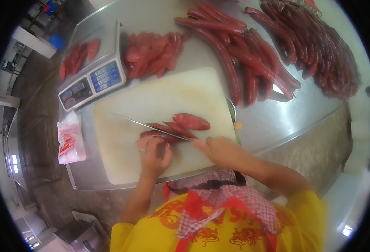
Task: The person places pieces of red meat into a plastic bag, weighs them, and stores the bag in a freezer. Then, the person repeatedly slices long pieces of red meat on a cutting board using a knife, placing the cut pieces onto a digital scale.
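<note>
My right hand [218, 152] is closed round the handle of a long thin knife [135, 121], whose blade points up and to the left. With bent fingers and thumb, my left hand [152, 154] holds a red sausage [155, 135] against the white cutting board [118, 161]. The blade lies across this sausage, close beyond my fingertips. Just past the blade are slanting red cut pieces [181, 129]. A thicker sausage piece [191, 121] rests on the board behind them. The knife's handle is mostly hidden by my right hand.
A digital scale [92, 83] at the far left bears several sausage pieces [79, 56]. Beside it lies a heap of cut pieces [153, 52]. Whole long sausages [243, 52] and a larger darker pile [315, 46] cover the far right. A pack of plastic bags [71, 140] lies left of the board.
</note>
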The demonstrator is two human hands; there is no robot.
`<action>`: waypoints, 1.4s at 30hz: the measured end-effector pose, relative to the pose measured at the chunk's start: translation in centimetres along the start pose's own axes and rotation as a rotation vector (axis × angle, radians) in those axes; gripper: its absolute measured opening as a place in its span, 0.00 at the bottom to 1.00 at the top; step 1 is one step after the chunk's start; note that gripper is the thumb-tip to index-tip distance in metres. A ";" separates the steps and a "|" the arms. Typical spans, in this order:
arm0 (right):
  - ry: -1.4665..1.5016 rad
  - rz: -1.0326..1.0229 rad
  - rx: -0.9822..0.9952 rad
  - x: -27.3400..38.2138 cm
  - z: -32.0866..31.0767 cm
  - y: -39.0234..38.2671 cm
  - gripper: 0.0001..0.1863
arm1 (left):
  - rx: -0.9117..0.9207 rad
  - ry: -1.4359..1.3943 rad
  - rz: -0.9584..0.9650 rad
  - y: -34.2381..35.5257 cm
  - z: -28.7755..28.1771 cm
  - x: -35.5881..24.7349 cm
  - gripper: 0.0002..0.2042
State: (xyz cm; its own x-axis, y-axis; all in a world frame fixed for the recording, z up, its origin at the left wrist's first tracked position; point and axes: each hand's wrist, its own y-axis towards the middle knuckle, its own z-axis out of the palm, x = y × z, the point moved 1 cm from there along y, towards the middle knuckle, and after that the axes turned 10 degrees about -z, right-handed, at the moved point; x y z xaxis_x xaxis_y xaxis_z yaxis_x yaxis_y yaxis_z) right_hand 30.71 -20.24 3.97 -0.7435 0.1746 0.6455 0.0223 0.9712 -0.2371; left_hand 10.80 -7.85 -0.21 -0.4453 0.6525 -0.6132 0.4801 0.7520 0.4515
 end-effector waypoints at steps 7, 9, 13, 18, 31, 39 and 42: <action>-0.117 0.309 0.265 2.8 -7.1 -8.8 0.32 | -0.044 0.054 -0.052 0.4 -0.1 0.0 0.13; -0.062 0.252 0.178 2.6 -5.7 -7.1 0.32 | -0.034 0.040 -0.059 0.4 0.0 0.1 0.12; -0.024 0.032 0.024 1.6 1.0 0.7 0.33 | -0.007 0.024 -0.063 0.1 -0.1 0.1 0.12; -0.050 -0.093 0.008 2.6 0.1 1.2 0.30 | -0.111 0.000 -0.096 -0.4 -0.2 0.4 0.13; -0.076 -0.166 0.027 1.5 3.4 2.5 0.27 | -0.102 0.001 -0.091 -0.1 -0.5 0.5 0.10; -0.015 0.059 0.094 2.1 -2.4 -5.7 0.30 | -0.158 0.047 -0.144 -0.5 -0.4 0.5 0.10; -0.011 0.152 0.139 1.9 -2.3 -6.9 0.30 | -0.163 0.032 -0.147 -0.6 -0.3 0.7 0.10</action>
State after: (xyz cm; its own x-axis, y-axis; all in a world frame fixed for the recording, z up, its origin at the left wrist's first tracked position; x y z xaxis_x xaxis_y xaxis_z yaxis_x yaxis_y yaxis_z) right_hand 30.68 -26.24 8.47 -0.7461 0.3148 0.5867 0.0426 0.9019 -0.4298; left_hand 9.98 -7.85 -0.76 -0.5266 0.5357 -0.6600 0.2810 0.8425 0.4596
